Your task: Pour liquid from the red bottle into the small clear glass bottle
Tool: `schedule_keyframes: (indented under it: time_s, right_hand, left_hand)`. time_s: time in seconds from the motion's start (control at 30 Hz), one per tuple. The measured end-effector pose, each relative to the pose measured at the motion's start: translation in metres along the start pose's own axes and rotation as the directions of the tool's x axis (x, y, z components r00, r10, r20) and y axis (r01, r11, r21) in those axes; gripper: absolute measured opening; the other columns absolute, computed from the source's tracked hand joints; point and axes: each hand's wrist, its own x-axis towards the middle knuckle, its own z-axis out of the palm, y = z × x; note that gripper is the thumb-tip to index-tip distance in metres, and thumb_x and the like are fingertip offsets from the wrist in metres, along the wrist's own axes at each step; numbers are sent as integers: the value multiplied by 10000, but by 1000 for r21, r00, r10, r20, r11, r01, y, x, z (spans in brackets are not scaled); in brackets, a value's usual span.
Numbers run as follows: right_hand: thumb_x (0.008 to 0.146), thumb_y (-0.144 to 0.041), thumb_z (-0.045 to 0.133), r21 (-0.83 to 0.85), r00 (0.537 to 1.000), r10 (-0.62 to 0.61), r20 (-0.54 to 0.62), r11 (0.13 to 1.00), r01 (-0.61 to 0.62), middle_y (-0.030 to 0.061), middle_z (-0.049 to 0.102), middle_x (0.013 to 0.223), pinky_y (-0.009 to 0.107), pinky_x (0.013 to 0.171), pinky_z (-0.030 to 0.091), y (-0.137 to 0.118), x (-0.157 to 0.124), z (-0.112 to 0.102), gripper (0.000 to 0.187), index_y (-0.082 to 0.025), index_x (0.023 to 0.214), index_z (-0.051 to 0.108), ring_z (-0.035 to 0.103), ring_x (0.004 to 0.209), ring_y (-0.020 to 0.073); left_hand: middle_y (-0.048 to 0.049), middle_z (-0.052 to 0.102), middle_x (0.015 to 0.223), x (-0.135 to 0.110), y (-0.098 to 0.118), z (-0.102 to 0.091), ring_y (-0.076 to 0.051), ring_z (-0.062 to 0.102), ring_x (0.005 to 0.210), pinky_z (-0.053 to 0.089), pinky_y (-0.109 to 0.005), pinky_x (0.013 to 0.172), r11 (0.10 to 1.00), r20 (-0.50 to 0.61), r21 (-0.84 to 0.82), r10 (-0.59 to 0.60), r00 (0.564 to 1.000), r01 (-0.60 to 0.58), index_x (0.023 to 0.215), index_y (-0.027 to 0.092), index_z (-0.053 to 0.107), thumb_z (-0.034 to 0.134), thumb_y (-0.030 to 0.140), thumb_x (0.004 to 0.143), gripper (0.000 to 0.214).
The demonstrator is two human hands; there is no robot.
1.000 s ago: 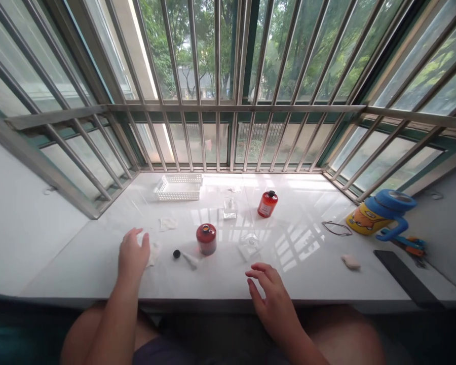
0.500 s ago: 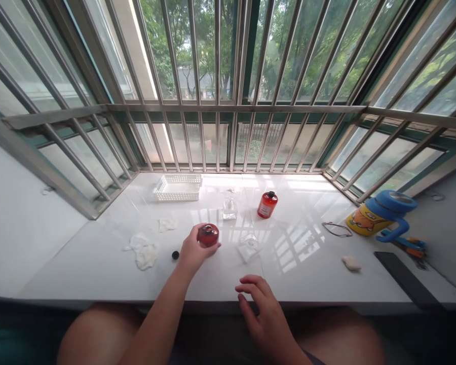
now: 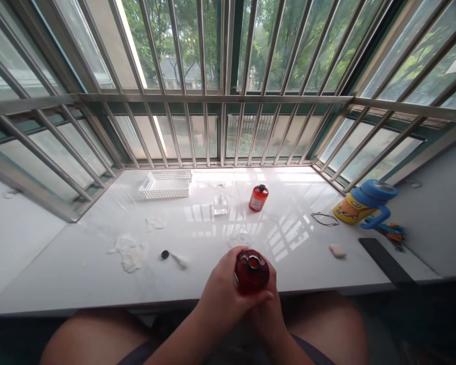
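Where the hands meet: a dark red bottle, upright and held over the front edge of the ledge, with its uncapped mouth facing up.
Left hand: closed around the bottle's side and lapping across its lower front.
Right hand: closed on the bottle from the other side, partly hidden behind it and the left hand.
Bottle contents: cannot tell through the dark glass.
Loose cap: a small black cap lies on the white ledge, well left of the hands and just apart from a white swab. Whether it fits the dark red bottle, cannot tell.
Other bottles: a smaller orange bottle stands capped, and a clear glass bottle stands near it. A clear glass piece sits just past the hands.
Tissues: one crumpled tissue and a smaller scrap of tissue, both left of the hands.
Back of ledge: a white plastic basket, with nothing visible inside it.
Right end: a yellow cartoon mug with a blue handle, a wire eyeglass frame, a pale bar of soap, and a long black strip.
Beyond: steel window bars.
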Motion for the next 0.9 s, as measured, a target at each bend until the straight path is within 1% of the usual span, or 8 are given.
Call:
schedule_keyframes:
  time_s: [0.17,0.27,0.37,0.47,0.53,0.67,0.8,0.9]
  right_hand:
    - [710,-518,924,-3,964,243,-108,970,-244,112,739,1220,431,857,638,6,4,-21,820,-245,1378,534,754,999,308]
    - [663,-566,935,-47,937,292,-190,951,-306,105,750,1182,433,875,621,18,15,-36,836,-233,1332,559,748,976,299]
    - [630,-599,932,-91,911,307,-275,935,-342,112,744,1214,427,884,608,33,26,-49,904,-237,1362,544,745,1014,306]
    - [608,-639,922,-100,888,356,-291,912,-398,100,749,1199,438,870,604,45,33,-56,953,-252,1381,522,757,981,307]
    - [619,-664,901,-116,885,371,-283,902,-415,85,751,1181,459,883,601,51,36,-58,944,-262,1381,516,759,967,307]
    - [655,-627,890,-178,937,260,-234,936,-304,105,709,1269,470,944,596,59,44,-61,893,-248,1379,529,729,1060,308]
    - [753,-555,841,-277,989,70,-132,955,-104,104,661,1319,459,973,600,61,53,-61,745,-250,1371,557,684,1152,303]
    - [806,-442,790,-327,999,-52,5,944,50,103,655,1350,490,1031,582,59,61,-59,657,-258,1390,552,653,1240,322]
  left_hand:
    - [-171,551,1594,9,-25,5,-426,532,1475,446,-604,1242,993,150,-62,107,983,-99,1581,300,469,944,622,708,1045]
    - [-176,494,1638,26,-54,5,-413,462,1533,393,-622,1275,989,43,77,120,992,-123,1601,290,412,915,573,781,1003]
    - [-184,482,1638,47,-84,16,-435,433,1546,363,-666,1276,958,-54,264,132,990,-113,1599,281,375,982,472,718,1087]
    - [-218,503,1596,67,-103,33,-473,430,1534,371,-687,1251,944,-87,330,63,994,-31,1549,229,414,1020,417,640,1109]
    - [-220,577,1498,77,-106,40,-462,490,1483,409,-652,1222,947,-96,319,-15,995,45,1446,198,499,1010,387,643,970]
    - [-156,677,1307,80,-96,33,-376,632,1322,512,-529,1118,959,-102,243,-121,987,143,1262,217,574,918,295,729,639]
    - [-99,692,1292,59,-78,5,-306,733,1131,599,-435,971,982,-43,98,-160,986,163,1293,262,536,897,314,731,670]
    - [-88,689,1300,39,-65,-17,-262,761,955,631,-407,865,977,-17,66,-200,980,201,1296,269,551,922,389,714,701]
